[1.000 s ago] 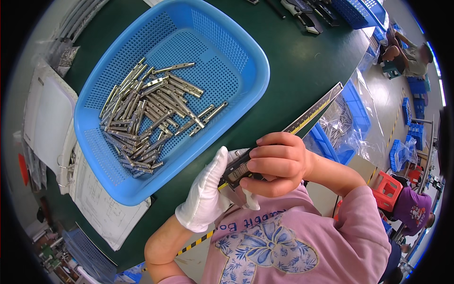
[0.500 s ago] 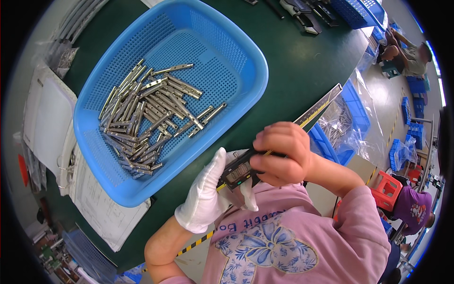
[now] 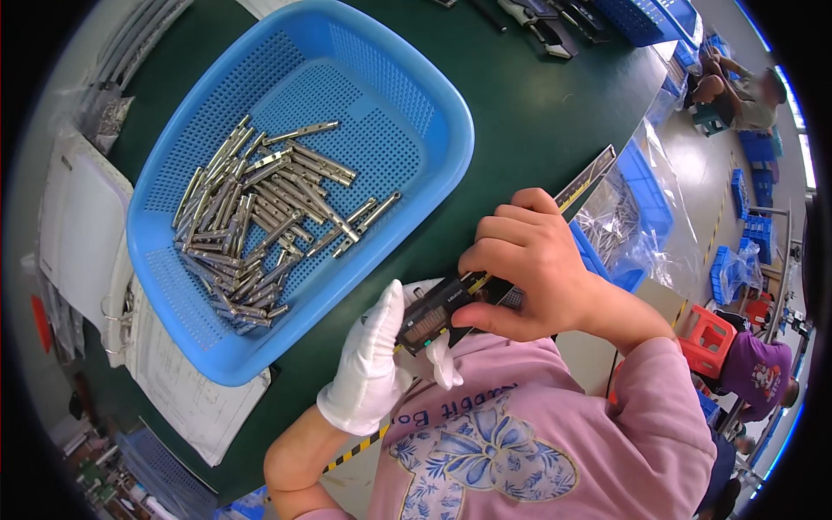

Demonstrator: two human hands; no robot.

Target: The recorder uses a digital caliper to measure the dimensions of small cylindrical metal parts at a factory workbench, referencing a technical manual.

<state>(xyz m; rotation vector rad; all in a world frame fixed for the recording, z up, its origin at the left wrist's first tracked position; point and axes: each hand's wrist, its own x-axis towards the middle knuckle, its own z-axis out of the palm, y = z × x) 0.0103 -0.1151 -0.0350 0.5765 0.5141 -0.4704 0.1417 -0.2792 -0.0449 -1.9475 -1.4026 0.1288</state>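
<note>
A black digital caliper with a small display lies slantwise across both hands, its long beam pointing up to the right. My left hand, in a white glove, closes around the caliper's display end. My bare right hand grips the caliper farther up, fingers over the beam and thumb beside the display. Whether a part sits between the jaws is hidden by the glove. Beyond my hands, a blue perforated basket stands on the green table, with a heap of slim metal rods with holes lying in it.
Papers and a binder lie left of the basket. To the right, a blue crate holds metal parts under clear plastic. Dark tools and another blue basket are at the far edge. Co-workers and a red stool are at right.
My right hand has shifted up, its fingers less curled and its thumb now extended along the caliper beside the display. My left hand keeps its hold. The whole view has shifted slightly.
</note>
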